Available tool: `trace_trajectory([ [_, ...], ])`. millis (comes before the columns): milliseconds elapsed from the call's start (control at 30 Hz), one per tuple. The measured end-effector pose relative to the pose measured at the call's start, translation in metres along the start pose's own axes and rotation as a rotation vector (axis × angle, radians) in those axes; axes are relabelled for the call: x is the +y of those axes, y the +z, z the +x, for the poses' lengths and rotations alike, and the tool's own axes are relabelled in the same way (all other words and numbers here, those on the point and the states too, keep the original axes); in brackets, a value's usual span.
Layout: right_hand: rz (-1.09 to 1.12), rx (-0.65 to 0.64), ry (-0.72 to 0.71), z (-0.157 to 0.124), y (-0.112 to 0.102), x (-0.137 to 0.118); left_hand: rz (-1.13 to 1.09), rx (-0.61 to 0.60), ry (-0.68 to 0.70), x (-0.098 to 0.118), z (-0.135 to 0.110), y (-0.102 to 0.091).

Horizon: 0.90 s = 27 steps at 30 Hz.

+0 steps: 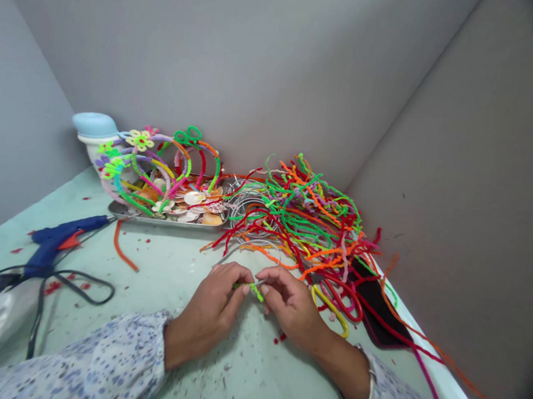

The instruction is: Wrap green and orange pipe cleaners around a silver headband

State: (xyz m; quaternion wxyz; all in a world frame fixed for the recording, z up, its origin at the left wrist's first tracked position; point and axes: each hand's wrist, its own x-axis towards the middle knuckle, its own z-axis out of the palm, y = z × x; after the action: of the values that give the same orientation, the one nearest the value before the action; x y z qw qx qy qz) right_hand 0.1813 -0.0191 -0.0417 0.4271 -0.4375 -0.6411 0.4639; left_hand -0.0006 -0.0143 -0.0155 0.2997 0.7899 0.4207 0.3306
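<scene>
My left hand [212,300] and my right hand [294,306] meet over the middle of the table, fingers pinched. Between them is a short lime-green pipe cleaner [256,293], pinched by the left fingertips with its end sticking out. A thin grey headband [254,242] arches behind both hands. One tip of it appears to be in my right fingers, touching the pipe cleaner. The other end runs behind my left hand, so its contact there is hidden. Yellow-and-red-handled scissors [331,309] lie just right of my right hand.
A heap of coloured pipe cleaners [312,203] covers the back right, beside plain headbands [248,201] and a dark phone-like slab [380,313]. A metal tray [172,223] holds shells and decorated headbands [178,149]. A blue glue gun [55,241] with its cord lies left.
</scene>
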Motion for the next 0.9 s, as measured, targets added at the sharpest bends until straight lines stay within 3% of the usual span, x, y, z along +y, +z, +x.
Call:
trace_trajectory([
  [200, -0.203, 0.087, -0.084, 0.0027, 0.0, 0.0054, 0.004, 0.024, -0.017, 0.0007, -0.002, 0.0009],
  [567, -0.316, 0.111, -0.17, 0.0025, -0.003, 0.0037, 0.028, 0.035, 0.0, 0.0036, -0.0017, -0.0011],
  [900, -0.524, 0.135, -0.354, 0.002, -0.0079, 0.0024, 0.068, 0.04, 0.03, 0.0031, -0.002, -0.0008],
])
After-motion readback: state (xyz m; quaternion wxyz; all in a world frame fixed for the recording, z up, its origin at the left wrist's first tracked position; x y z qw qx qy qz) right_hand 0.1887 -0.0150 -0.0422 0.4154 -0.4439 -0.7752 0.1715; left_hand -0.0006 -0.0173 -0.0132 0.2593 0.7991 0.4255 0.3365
